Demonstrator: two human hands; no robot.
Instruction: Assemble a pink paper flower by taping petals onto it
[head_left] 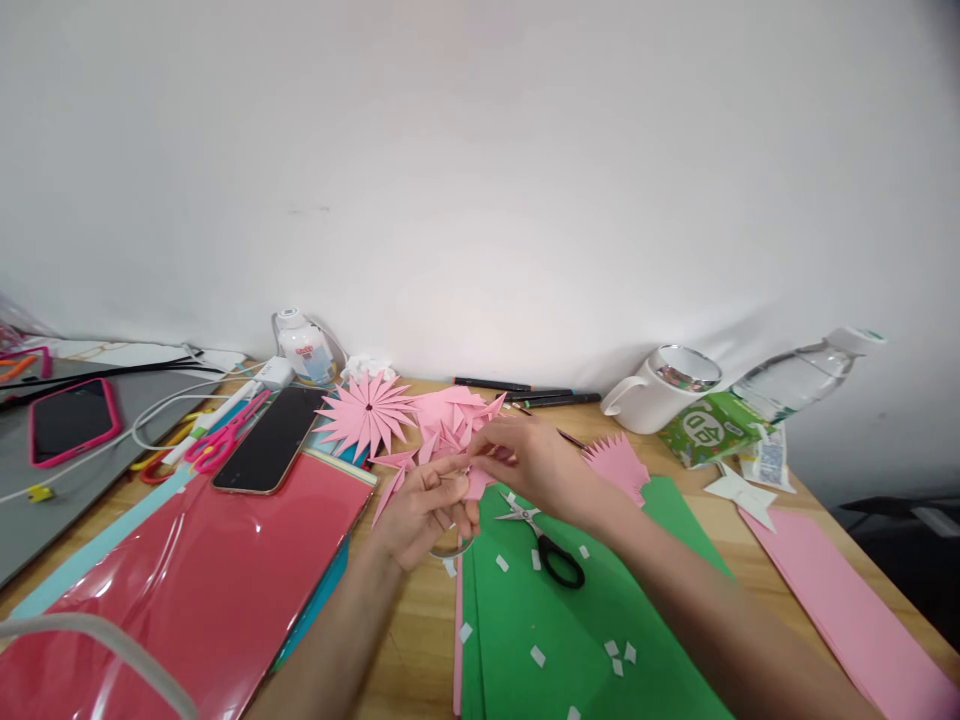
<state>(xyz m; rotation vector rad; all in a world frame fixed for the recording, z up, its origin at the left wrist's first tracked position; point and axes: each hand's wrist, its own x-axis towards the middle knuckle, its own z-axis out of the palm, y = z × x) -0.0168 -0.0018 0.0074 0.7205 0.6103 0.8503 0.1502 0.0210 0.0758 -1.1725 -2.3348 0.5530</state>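
Note:
My left hand is closed in a pinch at a small pink paper piece, its palm turned partly up. Just above it, my right hand bends over with its fingertips pressed together; whatever they pinch is too small or hidden to make out. Behind the hands lie a pink folded-paper pinwheel and a heap of pointed pink paper pieces. Black-handled scissors rest partly spread on green paper sheets, below my right wrist. Small white bits are scattered over the green. A tape roll shows partly beneath my left hand.
Left are a red sheet pack, a black phone, pink scissors and a white bottle. Right stand a white mug, a green tissue pack and a tilted clear bottle. Pink strips lie by the table's edge.

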